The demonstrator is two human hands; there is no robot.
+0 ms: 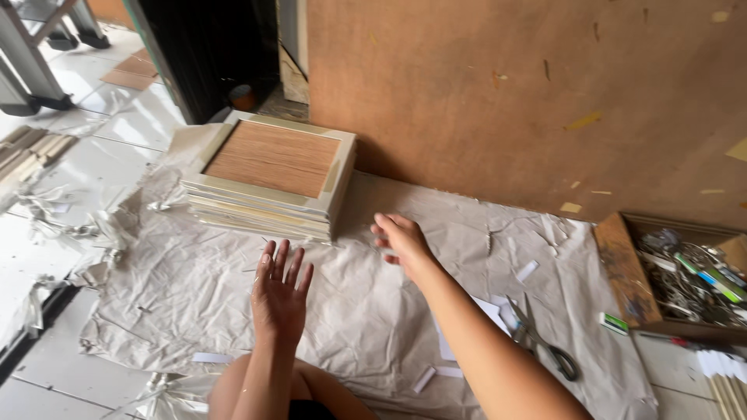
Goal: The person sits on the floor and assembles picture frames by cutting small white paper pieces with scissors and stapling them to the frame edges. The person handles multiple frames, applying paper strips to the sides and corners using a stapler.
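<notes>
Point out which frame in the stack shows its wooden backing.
The top frame of the stack: its brown wooden backing panel faces up inside a pale border. The frames beneath show only their pale edges.

stack of frames [268, 175] on paper sheet [373, 311], scissors [541, 342] right

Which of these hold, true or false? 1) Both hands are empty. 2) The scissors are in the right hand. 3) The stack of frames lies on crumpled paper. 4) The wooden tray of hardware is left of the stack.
1) True: left hand and right hand hover open above the paper, holding nothing.
2) False: the scissors lie on the paper, apart from both hands.
3) True: the stack of frames rests on the paper.
4) False: the wooden tray sits far right of the stack.
</notes>
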